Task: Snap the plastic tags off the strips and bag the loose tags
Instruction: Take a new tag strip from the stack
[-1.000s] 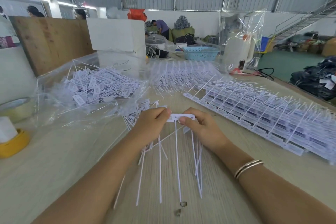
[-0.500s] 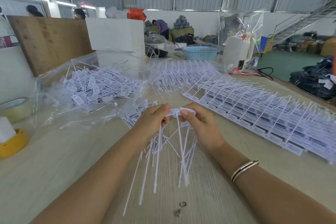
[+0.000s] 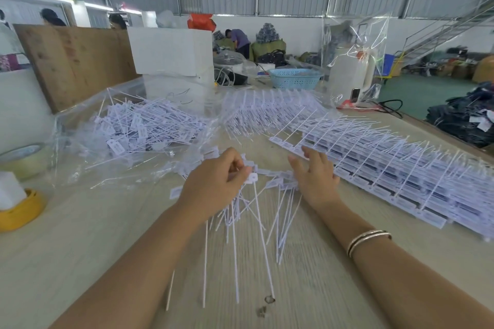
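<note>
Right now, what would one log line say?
left hand: pinching loose tags | right hand: open, over strips | bag: part-filled

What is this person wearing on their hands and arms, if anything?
Both forearms are bare, with no sleeves in view, and there are no gloves on the left hand or the right hand. The right wrist carries thin metallic bangles, stacked close together.

Your left hand (image 3: pixel 213 181) pinches a bunch of loose tags (image 3: pixel 251 177) at centre; your right hand (image 3: pixel 314 176), fingers spread, hovers beside it. Strips (image 3: pixel 387 168) lie at three o'clock, the bag (image 3: pixel 128 136) at ten, on the desk (image 3: pixel 80 248).
</note>
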The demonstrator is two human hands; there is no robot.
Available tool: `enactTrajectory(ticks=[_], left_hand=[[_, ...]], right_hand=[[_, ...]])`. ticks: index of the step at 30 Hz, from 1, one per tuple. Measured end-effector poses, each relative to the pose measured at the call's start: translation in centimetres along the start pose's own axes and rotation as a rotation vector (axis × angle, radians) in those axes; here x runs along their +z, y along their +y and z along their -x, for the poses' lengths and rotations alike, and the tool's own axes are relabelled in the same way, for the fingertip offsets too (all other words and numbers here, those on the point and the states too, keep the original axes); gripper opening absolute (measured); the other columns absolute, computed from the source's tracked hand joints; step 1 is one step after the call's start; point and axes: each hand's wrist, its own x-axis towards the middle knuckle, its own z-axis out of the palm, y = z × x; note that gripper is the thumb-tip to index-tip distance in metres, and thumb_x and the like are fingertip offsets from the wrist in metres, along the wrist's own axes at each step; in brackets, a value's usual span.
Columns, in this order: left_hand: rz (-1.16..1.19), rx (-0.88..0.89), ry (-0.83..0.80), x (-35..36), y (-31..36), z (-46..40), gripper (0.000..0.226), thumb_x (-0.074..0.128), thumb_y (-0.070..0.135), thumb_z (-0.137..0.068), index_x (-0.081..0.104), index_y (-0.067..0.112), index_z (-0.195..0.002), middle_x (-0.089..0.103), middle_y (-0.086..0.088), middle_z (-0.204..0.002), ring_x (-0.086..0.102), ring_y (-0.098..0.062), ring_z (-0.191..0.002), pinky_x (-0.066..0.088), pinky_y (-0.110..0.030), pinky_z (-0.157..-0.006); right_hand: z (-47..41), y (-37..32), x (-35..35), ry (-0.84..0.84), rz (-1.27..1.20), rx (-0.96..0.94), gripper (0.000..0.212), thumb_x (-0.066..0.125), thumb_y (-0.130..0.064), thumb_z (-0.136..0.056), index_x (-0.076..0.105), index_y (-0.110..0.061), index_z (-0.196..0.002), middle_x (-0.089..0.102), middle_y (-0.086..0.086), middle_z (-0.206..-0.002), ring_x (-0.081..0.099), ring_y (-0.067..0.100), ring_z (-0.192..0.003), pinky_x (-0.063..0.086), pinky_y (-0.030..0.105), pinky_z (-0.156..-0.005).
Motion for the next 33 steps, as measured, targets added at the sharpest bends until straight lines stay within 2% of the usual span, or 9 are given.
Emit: enactTrajectory(ticks=[4, 8, 12, 15, 20, 24, 29, 31, 33], left_hand=[[-0.054, 0.07, 0.042, 0.8, 0.4, 0.0, 0.026, 0.046, 0.048, -0.09, 0.042, 0.028, -0.074, 0.054, 0.006, -0.057, 0.051, -0.011, -0.048, 0.039, -0.029, -0.048], [0.038, 0.15, 0.108, 1.2, 1.0, 0.0, 0.023, 0.051, 0.035, -0.091, 0.047, 0.019, -0.076, 0.047, 0.011, -0.059, 0.044, -0.004, -0.048, 0.032, -0.017, -0.048], [0.042, 0.115, 0.107, 1.0, 1.1, 0.0, 0.018, 0.05, 0.026, -0.096, 0.051, 0.017, -0.08, 0.045, 0.013, -0.059, 0.044, -0.002, -0.049, 0.029, -0.018, -0.049], [-0.055, 0.039, 0.091, 0.2, 0.8, -0.3, 0.033, 0.04, 0.034, -0.098, 0.052, 0.019, -0.071, 0.05, 0.004, -0.054, 0.047, -0.011, -0.049, 0.035, -0.03, -0.05], [-0.181, 0.034, -0.037, -0.1, 1.1, -0.1, 0.049, 0.043, 0.037, -0.097, 0.035, 0.025, -0.05, 0.04, 0.003, -0.044, 0.037, -0.012, -0.042, 0.033, -0.029, -0.048], [-0.013, 0.063, -0.125, 0.3, 1.3, 0.0, 0.042, 0.043, 0.033, -0.099, 0.04, 0.022, -0.058, 0.037, 0.004, -0.049, 0.034, -0.011, -0.045, 0.031, -0.031, -0.052], [0.302, -0.135, -0.129, 0.3, 2.0, -0.1, 0.037, 0.041, 0.031, -0.1, 0.063, 0.008, -0.08, 0.047, 0.006, -0.056, 0.04, -0.002, -0.046, 0.032, -0.021, -0.052], [0.455, -0.199, -0.122, 0.4, 2.5, -0.1, 0.039, 0.039, 0.034, -0.1, 0.059, 0.019, -0.069, 0.048, 0.013, -0.051, 0.042, 0.0, -0.045, 0.034, -0.015, -0.053], [0.611, -0.283, -0.106, 0.7, 2.8, -0.2, 0.046, 0.038, 0.038, -0.1, 0.047, 0.023, -0.057, 0.043, 0.013, -0.046, 0.039, -0.003, -0.045, 0.034, -0.02, -0.06]], right_hand=[[1.3, -0.9, -0.3, 0.041, -0.106, -0.258, 0.034, 0.043, -0.05, -0.095, 0.059, -0.031, -0.118, 0.047, -0.013, -0.124, 0.036, 0.009, -0.123, 0.012, 0.025, -0.091], [3.0, -2.6, 0.7, -0.182, -0.082, -0.445, 0.046, 0.037, -0.066, -0.084, 0.07, -0.035, -0.092, 0.052, -0.026, -0.102, 0.037, -0.003, -0.11, 0.013, 0.026, -0.087], [2.9, -2.8, 0.6, -0.29, -0.351, -0.432, 0.009, 0.065, -0.027, -0.088, 0.072, -0.024, -0.086, 0.059, -0.017, -0.093, 0.047, 0.013, -0.108, 0.028, 0.046, -0.102], [2.9, -2.7, 0.0, -0.309, -0.521, -0.42, 0.015, 0.065, -0.011, -0.087, 0.068, -0.023, -0.078, 0.06, -0.006, -0.09, 0.052, 0.025, -0.103, 0.032, 0.05, -0.102], [3.0, -2.7, 0.1, -0.357, -0.579, -0.378, 0.023, 0.06, -0.005, -0.089, 0.062, -0.02, -0.071, 0.056, -0.006, -0.081, 0.05, 0.017, -0.088, 0.035, 0.04, -0.09], [3.1, -2.5, 0.0, -0.426, -0.623, -0.34, 0.018, 0.063, -0.014, -0.088, 0.063, -0.017, -0.071, 0.056, -0.005, -0.073, 0.051, 0.011, -0.078, 0.036, 0.031, -0.081], [3.0, -2.9, -0.1, -0.391, -0.691, -0.395, 0.01, 0.063, -0.014, -0.087, 0.069, -0.021, -0.084, 0.062, -0.008, -0.076, 0.055, 0.011, -0.079, 0.042, 0.026, -0.078], [3.1, -3.1, 0.1, -0.339, -0.763, -0.426, 0.012, 0.061, -0.012, -0.089, 0.066, -0.02, -0.082, 0.061, -0.009, -0.073, 0.055, 0.008, -0.075, 0.043, 0.022, -0.074], [3.2, -3.1, 0.2, -0.271, -0.804, -0.458, 0.015, 0.057, -0.01, -0.091, 0.063, -0.02, -0.081, 0.061, -0.012, -0.07, 0.055, 0.002, -0.071, 0.043, 0.014, -0.071]])
